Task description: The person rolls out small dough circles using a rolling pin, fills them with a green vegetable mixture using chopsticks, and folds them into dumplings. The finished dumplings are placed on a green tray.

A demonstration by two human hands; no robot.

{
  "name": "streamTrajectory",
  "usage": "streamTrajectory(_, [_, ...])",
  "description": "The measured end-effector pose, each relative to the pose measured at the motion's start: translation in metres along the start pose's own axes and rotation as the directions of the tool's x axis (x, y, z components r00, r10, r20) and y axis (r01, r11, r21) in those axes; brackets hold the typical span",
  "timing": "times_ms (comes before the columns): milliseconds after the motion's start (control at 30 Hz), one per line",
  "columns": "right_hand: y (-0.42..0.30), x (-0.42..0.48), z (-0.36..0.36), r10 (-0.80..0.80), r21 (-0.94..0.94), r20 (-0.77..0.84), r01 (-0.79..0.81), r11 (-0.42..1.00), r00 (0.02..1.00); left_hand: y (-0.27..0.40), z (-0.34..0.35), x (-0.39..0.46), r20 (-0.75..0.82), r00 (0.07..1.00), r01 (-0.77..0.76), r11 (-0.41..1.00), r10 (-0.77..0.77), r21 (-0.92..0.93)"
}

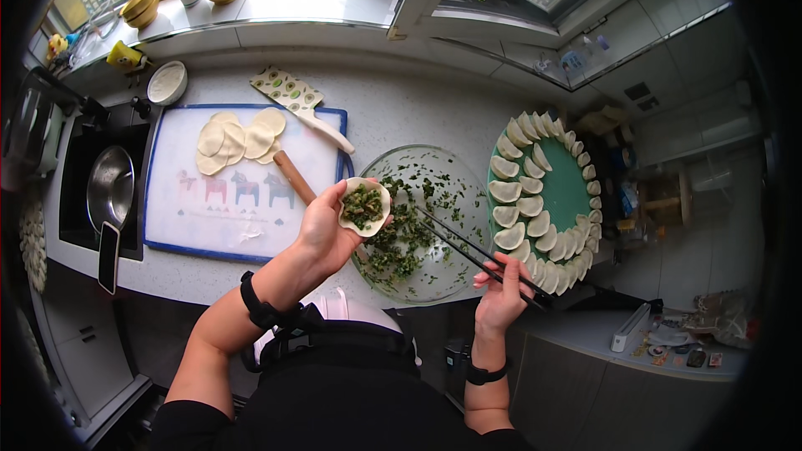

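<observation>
Cupped in my left hand [326, 225] is a round dumpling wrapper [383, 213] with a mound of green chopped filling [361, 205] at its centre. My right hand [503, 295] grips a pair of dark chopsticks [467, 242], whose tips reach down over the glass bowl [460, 166]. Chopped greens [401, 247] lie in that bowl, mostly on its left side, with bits stuck to the wall. Right of the bowl, a green tray [559, 185] carries many folded dumplings [509, 236] in curved rows. A wooden rolling pin [293, 176] lies partly hidden behind my left hand.
Flat wrappers [222, 144] overlap on a blue-edged cutting board [182, 200], beside a patterned cleaver [294, 95]. A bowl of white powder [167, 82] stands behind. At left, a sink [75, 200] holds a metal bowl [110, 185]; a phone [108, 258] rests at its front edge.
</observation>
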State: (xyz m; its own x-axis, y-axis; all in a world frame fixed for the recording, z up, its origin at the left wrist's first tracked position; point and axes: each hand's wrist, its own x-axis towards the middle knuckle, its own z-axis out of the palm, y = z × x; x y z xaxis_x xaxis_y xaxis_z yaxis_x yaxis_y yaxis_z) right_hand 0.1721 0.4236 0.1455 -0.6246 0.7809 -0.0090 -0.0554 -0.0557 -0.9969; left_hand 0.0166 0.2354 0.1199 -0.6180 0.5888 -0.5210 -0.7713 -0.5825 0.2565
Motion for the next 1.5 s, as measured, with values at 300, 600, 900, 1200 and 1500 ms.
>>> streamTrajectory(300, [0.006, -0.014, 0.021, 0.241, 0.244, 0.167, -0.277, 0.929, 0.956, -0.009, 0.014, -0.007, 0.033, 0.999, 0.019, 1.000, -0.020, 0.021])
streamTrajectory(600, [0.009, -0.024, 0.014, -0.382, -0.177, 0.269, 0.436, 0.882, 0.884, -0.006, 0.009, -0.004, 0.057, 0.997, 0.047, 0.999, -0.046, -0.014])
streamTrajectory(900, [0.000, -0.027, 0.013, -0.478, -0.026, 0.859, 0.947, 0.321, 0.185, 0.001, 0.011, -0.002, 0.071, 0.995, 0.081, 0.993, -0.075, -0.087])
streamTrajectory(1200, [-0.002, -0.024, 0.007, -0.543, -0.111, 0.764, 0.899, 0.423, 0.350, 0.004, 0.008, -0.006, 0.097, 0.994, 0.049, 0.998, -0.053, 0.037])
streamTrajectory(1500, [-0.010, -0.025, 0.008, -0.546, -0.109, 0.768, 0.909, 0.402, 0.333, 0.005, 0.010, -0.006, 0.114, 0.993, 0.024, 1.000, -0.024, -0.001])
